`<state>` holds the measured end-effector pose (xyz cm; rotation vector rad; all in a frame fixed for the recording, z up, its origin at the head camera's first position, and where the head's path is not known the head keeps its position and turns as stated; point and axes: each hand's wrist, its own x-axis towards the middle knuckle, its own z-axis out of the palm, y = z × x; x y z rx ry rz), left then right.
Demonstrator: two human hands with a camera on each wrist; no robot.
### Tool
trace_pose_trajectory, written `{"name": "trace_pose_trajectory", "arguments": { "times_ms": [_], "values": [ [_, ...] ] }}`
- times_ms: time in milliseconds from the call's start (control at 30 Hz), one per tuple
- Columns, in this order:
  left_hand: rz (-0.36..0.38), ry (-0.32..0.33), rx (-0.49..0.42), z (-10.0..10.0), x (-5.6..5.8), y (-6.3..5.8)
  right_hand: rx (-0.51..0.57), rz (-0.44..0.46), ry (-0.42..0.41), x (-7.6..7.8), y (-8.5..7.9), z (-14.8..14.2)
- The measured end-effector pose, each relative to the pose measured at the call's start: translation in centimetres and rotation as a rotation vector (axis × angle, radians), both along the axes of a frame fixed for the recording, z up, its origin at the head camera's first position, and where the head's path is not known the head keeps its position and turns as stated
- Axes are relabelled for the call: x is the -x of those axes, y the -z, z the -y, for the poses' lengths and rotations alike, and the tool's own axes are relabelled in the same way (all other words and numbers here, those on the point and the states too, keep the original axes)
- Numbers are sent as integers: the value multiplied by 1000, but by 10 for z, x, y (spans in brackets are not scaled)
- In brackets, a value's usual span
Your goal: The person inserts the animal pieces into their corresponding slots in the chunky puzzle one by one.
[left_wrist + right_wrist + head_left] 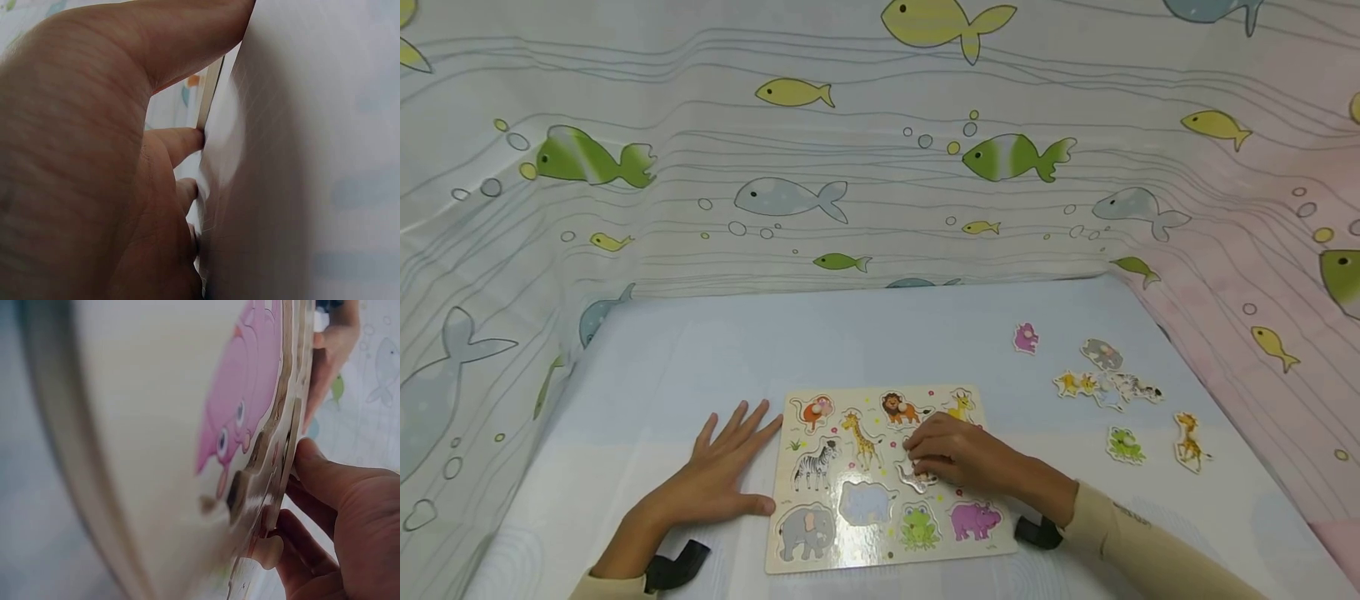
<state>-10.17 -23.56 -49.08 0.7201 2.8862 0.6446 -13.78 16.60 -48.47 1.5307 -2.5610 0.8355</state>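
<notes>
A wooden animal puzzle board (880,550) lies on the table. My right hand (958,454) bends over its right-middle part and pinches an animal puzzle piece (917,477), mostly covered by the fingers. In the right wrist view the thumb (319,465) touches the piece's edge, near a small wooden knob (269,551). My left hand (718,471) rests on the table with fingers spread, thumb at the board's left edge. Monkey (816,410) and lion (901,408) pieces with knobs sit in the board's top row.
Loose pieces lie right of the board: a purple hippo (1026,338), a grey elephant (1102,354), a zebra (1135,387), a yellow animal (1075,383), a frog (1124,446) and a giraffe (1188,442). A fish-patterned curtain (880,150) encloses the table.
</notes>
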Motion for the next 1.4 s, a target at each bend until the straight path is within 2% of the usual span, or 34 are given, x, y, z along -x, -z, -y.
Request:
{"name": "trace_pose_trajectory", "arguments": {
  "times_ms": [367,600,733,833,1000,1167,1400],
  "values": [
    [25,-5,-3,-2,-1,-5,-25,-85,-13,1,1,2],
    [0,-1,-8,-2,-1,-6,-3,-110,-27,2,3,2],
    [-1,-7,-13,-2,-1,-5,-10,-68,-25,2,1,0],
    [7,-9,-6,-2,0,-3,-1,26,4,0,0,-3],
    [21,-10,-3,-3,-1,-2,116,141,51,-5,-7,-11],
    [16,-14,-2,-2,-3,-1,209,139,88,-12,-18,-20],
    [-16,1,8,-2,-1,0,268,113,218,-19,-32,-44]
  ]
}}
